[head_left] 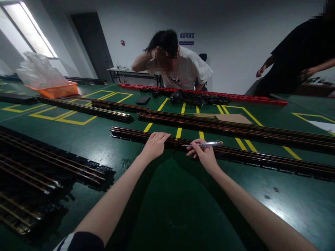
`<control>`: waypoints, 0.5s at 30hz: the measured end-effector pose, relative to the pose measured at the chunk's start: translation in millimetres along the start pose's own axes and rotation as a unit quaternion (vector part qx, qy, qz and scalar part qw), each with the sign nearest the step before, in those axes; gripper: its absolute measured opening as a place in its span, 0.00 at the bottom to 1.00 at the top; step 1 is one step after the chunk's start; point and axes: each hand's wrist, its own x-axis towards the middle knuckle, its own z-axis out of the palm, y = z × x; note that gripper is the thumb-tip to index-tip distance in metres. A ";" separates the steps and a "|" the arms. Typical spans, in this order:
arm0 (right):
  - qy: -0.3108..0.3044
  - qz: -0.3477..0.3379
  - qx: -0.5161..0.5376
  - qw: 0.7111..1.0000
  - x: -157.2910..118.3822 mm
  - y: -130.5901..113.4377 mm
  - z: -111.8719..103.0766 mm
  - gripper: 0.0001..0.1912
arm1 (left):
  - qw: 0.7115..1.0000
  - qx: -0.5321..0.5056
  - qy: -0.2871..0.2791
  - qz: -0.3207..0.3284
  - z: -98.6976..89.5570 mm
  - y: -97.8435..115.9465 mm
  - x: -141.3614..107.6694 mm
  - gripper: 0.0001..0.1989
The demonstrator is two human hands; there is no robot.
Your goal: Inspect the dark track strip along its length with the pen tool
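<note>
A long dark rail (251,157) with thin coppery metal strips along it lies across the green table in front of me. My left hand (155,144) rests on this rail, its fingers stretched to the right; its thumb side is partly hidden. In my right hand (202,151) is a slim screwdriver (209,143) with a clear handle, held between thumb and fingers. It lies nearly level, its thin shaft pointing left, the tip over or at the rail; contact cannot be made out.
Several similar rails (52,153) lie at the left. Another long rail (199,123) runs behind mine, near cardboard (232,118). Farther back are a red slotted bar (251,98), black cabled devices (180,97) and an orange basket (56,91). One person leans over opposite; another stands right.
</note>
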 end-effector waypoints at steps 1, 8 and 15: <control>0.012 0.000 -0.001 1.000 -0.1 -0.1 -0.1 0.15 | 1.000 -0.005 0.000 -0.002 -0.3 1.3 0.0 0.23; 0.050 -0.018 -0.007 0.999 -1.4 -1.2 -0.3 0.13 | 0.999 -0.003 -0.002 -0.040 -1.7 11.5 1.3 0.22; 0.024 -0.019 0.003 1.000 0.2 2.8 -3.2 0.15 | 0.998 0.045 0.017 -0.032 4.5 9.6 1.9 0.22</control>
